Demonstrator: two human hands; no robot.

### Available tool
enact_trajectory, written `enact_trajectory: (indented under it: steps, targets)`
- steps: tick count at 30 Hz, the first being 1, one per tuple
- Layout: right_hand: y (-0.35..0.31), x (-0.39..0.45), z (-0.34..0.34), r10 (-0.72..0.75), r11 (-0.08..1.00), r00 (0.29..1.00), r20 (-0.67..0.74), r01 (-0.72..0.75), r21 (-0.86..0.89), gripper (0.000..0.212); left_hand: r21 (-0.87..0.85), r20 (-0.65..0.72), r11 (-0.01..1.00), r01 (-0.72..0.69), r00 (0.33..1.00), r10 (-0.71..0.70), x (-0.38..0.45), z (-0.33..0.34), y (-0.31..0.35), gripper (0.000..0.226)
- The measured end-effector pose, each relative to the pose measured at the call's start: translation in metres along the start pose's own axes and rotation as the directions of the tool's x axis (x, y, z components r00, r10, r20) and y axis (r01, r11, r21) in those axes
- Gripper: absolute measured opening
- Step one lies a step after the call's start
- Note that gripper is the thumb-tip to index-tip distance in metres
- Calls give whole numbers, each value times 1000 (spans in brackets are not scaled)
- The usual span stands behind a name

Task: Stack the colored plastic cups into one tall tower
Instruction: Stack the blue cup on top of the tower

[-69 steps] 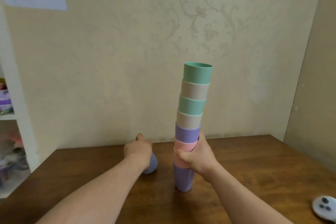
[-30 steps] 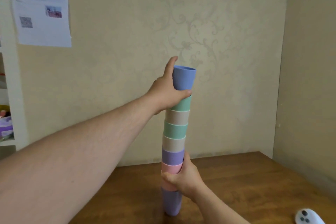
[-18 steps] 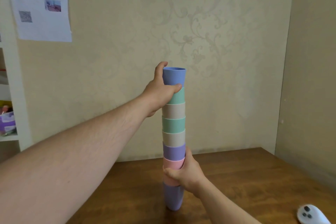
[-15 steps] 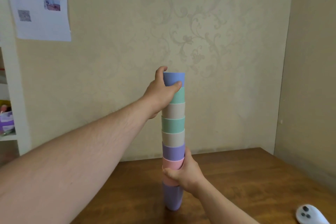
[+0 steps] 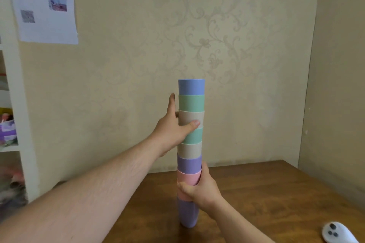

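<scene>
A tall tower of nested plastic cups (image 5: 190, 150) stands upright on the wooden table (image 5: 256, 193). A blue cup (image 5: 191, 87) sits on top, with green, beige, green, beige, purple and pink cups below it and a purple cup (image 5: 187, 215) at the base. My left hand (image 5: 173, 128) is wrapped around the middle of the tower, thumb across the upper beige cup. My right hand (image 5: 199, 187) grips the pink cups low on the tower.
A white controller (image 5: 335, 233) lies at the table's near right corner. The wall stands close behind the tower, and a side wall on the right. A white shelf (image 5: 17, 124) with clutter stands at the left. A printed sheet (image 5: 45, 4) hangs on the wall.
My left hand brought the blue cup from the table up onto the tower top, let go of it, and slid down to the middle cups. My right hand has kept its hold low down.
</scene>
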State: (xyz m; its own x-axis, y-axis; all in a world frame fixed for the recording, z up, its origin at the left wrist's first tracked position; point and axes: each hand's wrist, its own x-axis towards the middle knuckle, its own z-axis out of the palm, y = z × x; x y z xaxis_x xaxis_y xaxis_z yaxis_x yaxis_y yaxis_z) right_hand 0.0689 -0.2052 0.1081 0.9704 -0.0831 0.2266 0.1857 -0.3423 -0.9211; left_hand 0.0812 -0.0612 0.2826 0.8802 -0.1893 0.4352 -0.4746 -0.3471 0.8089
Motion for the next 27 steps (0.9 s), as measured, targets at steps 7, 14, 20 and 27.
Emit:
enact_trajectory:
  steps: [7, 14, 20, 27]
  targets:
    - [29, -24, 11, 13, 1000, 1000, 0, -13, 14, 87, 14, 66, 994, 112, 991, -113, -54, 33, -87, 123]
    - [58, -43, 9, 104, 992, 993, 50, -99, -82, 84, 36, 88, 970, 240, 966, -242, -98, 69, -152, 101]
    - [69, -47, 8, 123, 981, 992, 37, -115, -158, 86, 6, 41, 964, 265, 963, -265, -105, 82, -169, 110]
    - [50, -47, -2, 225, 955, 968, 108, -198, -221, 97, -31, 60, 957, 289, 956, -287, -119, 77, -173, 101]
